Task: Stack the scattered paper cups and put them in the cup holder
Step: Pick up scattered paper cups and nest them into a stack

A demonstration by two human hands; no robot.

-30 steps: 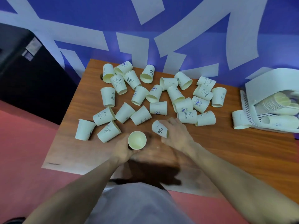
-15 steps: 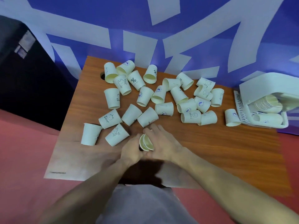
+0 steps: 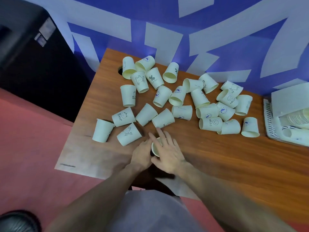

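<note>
Several pale paper cups lie scattered on their sides across the wooden table (image 3: 217,156), among them a "Bear" cup (image 3: 122,116) and a "HI" cup (image 3: 129,133). Near the front edge my left hand (image 3: 141,154) grips a nested cup stack (image 3: 155,149) from the left. My right hand (image 3: 168,152) lies over the stack's mouth with straight fingers, pressing on it. Most of the stack is hidden between the two hands. The white cup holder (image 3: 287,101) stands at the table's right end with stacked cups (image 3: 297,118) lying in it.
A cable hole (image 3: 119,71) sits at the table's back left corner under a cup. A blue and white wall runs behind the table. A black cabinet (image 3: 33,67) stands to the left on the red floor. Bare wood shows at the front right.
My right hand carried the "%" cup over and pushed it into the cup in my left hand. Both hands now close around the nested stack. The view shifted slightly.
</note>
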